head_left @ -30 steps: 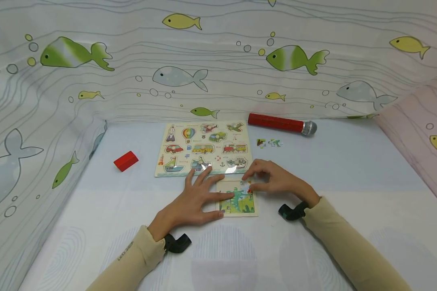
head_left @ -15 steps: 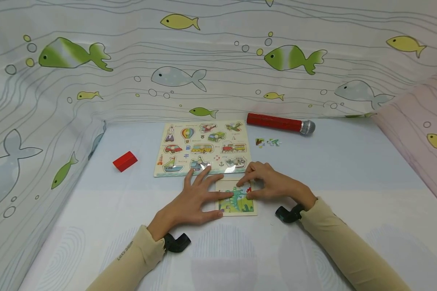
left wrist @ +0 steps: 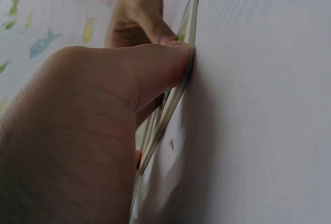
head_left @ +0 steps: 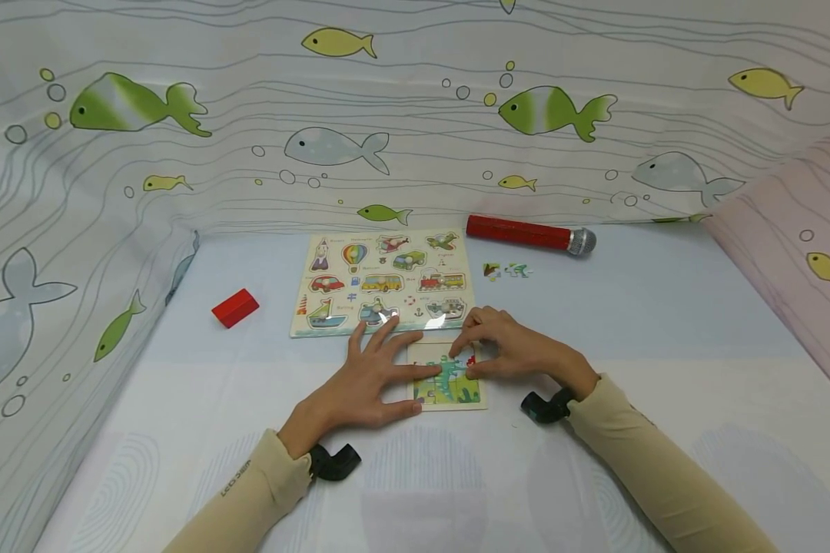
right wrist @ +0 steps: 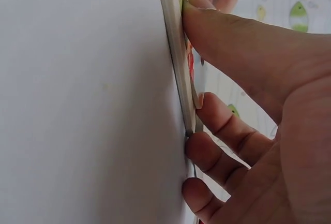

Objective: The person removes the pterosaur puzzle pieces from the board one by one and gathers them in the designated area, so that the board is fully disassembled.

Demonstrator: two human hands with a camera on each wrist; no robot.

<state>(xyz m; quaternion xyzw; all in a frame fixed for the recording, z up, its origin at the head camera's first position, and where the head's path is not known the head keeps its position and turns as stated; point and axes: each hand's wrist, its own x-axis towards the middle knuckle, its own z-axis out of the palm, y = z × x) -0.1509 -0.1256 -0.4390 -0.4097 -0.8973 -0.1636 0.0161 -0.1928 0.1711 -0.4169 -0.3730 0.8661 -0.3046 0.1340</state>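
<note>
Framing puzzle (head_left: 448, 390) edges: left hand (head_left: 368, 388) spread, right hand (head_left: 513, 346) pinching piece (right wrist: 198, 99), broad cloth (head_left: 422, 476) nearside

Flat cloth-like surface (head_left: 664, 322), pale blue toward the back, white toward the front, with faint grey-blue circle prints. Vehicle puzzle board (head_left: 410, 285) lay flat at back centre. Small square puzzle board (head_left: 429, 352), dinosaur picture, lay just in front of the vehicle board's near right part; whether the edges touched, couldn't tell. Red block (head_left: 235, 308) sat off to the left, apart from both boards. Red microphone (head_left: 526, 233), silver head pointing right, lay along the back; loose puzzle pieces (head_left: 519, 270) lay near it, on its front side.
</note>
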